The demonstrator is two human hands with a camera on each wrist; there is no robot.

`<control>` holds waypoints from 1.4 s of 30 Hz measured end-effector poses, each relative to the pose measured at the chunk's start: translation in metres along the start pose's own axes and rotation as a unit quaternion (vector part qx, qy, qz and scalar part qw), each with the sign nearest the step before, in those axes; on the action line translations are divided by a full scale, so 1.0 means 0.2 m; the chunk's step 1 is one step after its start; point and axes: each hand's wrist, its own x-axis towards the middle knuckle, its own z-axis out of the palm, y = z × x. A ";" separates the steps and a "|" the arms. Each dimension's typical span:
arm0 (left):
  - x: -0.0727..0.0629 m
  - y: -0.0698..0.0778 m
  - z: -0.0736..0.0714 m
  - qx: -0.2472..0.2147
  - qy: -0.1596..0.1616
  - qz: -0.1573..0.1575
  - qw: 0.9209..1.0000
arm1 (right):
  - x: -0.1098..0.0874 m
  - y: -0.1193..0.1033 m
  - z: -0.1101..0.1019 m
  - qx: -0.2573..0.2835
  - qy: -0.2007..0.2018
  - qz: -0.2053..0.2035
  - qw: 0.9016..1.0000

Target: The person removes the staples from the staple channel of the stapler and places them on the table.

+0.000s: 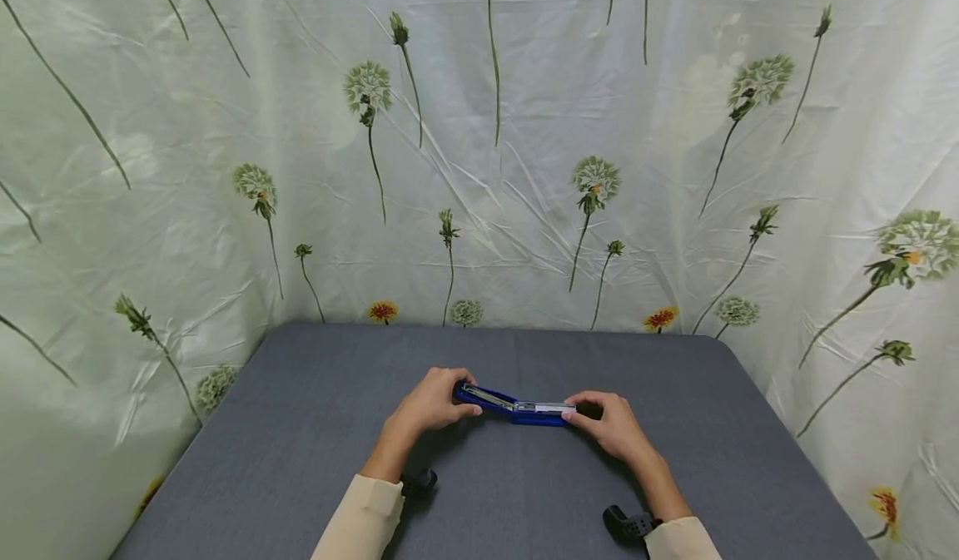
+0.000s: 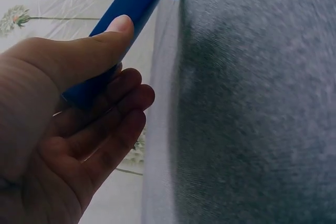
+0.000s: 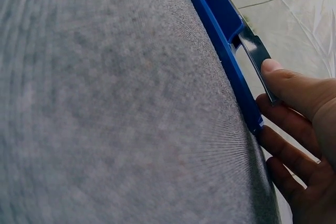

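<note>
A blue stapler (image 1: 541, 419), swung open at its hinge, is held between both hands above the grey table. My left hand (image 1: 436, 399) grips its blue top arm (image 2: 137, 3) between thumb and fingers, the other fingers curled loosely below. On the other side, my right hand (image 1: 613, 427) pinches the end of the metal staple magazine (image 3: 256, 51) between thumb and index finger. The blue base (image 3: 227, 59) runs beneath the magazine, low along the table surface in the right wrist view, and another right fingertip is at its end.
The grey cloth-covered table (image 1: 300, 460) spreads around both hands. Behind it and at its sides hangs a pale curtain (image 1: 524, 86) printed with dandelions. Each wrist wears a black strapped device, one of them the left wrist device (image 1: 421, 482).
</note>
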 end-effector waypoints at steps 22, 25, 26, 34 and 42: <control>0.00 0.03 0.00 0.021 -0.013 0.007 1.000 | 0.00 -0.02 -0.01 -0.014 0.001 0.002 1.000; 0.01 0.07 -0.01 0.006 0.008 0.018 1.000 | 0.00 -0.02 0.00 -0.011 -0.001 0.003 1.000; 0.01 0.09 0.00 0.004 0.017 0.023 1.000 | 0.00 -0.02 -0.01 -0.010 -0.001 0.002 1.000; 0.06 0.28 0.11 0.052 0.062 0.080 0.994 | 0.01 -0.02 -0.02 -0.011 0.004 -0.005 1.000; 0.11 0.36 0.23 0.089 0.045 0.093 0.991 | -0.01 -0.01 0.01 0.011 0.001 -0.005 1.000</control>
